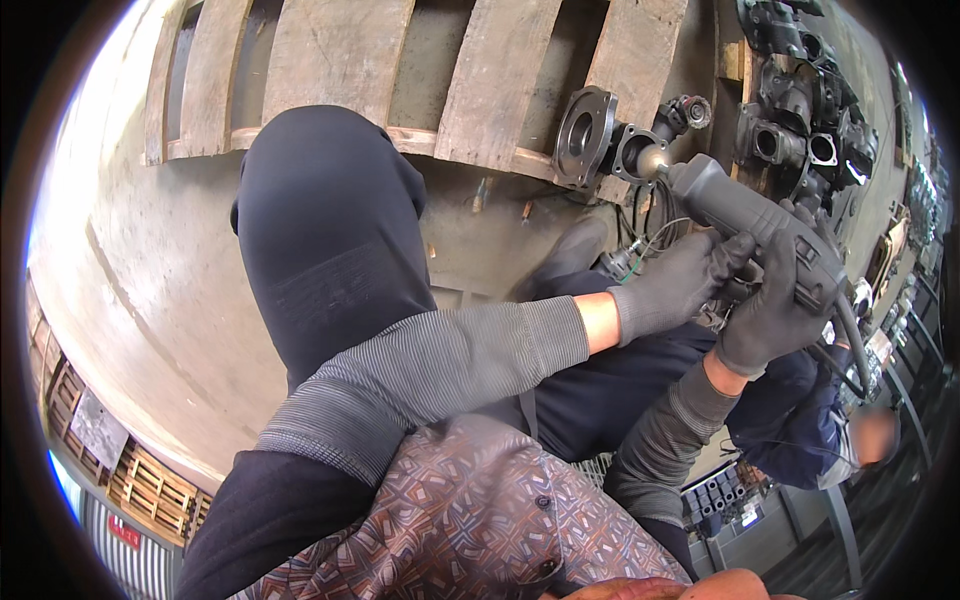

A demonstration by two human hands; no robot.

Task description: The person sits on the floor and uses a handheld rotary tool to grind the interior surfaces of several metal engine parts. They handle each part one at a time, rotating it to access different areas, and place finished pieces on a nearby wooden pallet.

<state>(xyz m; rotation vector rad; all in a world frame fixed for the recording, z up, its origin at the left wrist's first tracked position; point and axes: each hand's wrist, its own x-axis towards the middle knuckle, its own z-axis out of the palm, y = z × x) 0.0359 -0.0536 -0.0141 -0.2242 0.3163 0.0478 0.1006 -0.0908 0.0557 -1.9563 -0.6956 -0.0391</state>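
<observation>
From the left: a wooden pallet [340,50] lies on the concrete floor [150,260], beyond the worker's bent left knee [330,220]. At the pallet's right end, a grey metal casting [587,135], broad round flange to the left, squarer flanged opening to the right. The pale rounded tip [653,163] of a dark power tool [720,195] stands at that opening; whether it touches, or spins, I cannot tell. Left hand [672,283]: gloved, fingers curled closed on the tool's near side. Right hand [770,320]: gloved, closed around its rear body. Progress, my judgement: work at this opening is under way, not finished; how much surface is done does not show. Farther right, a heap of similar castings [790,125]; treated or waiting, unclear. Right and nearer, a co-worker [795,430] in dark clothing, low down.
</observation>
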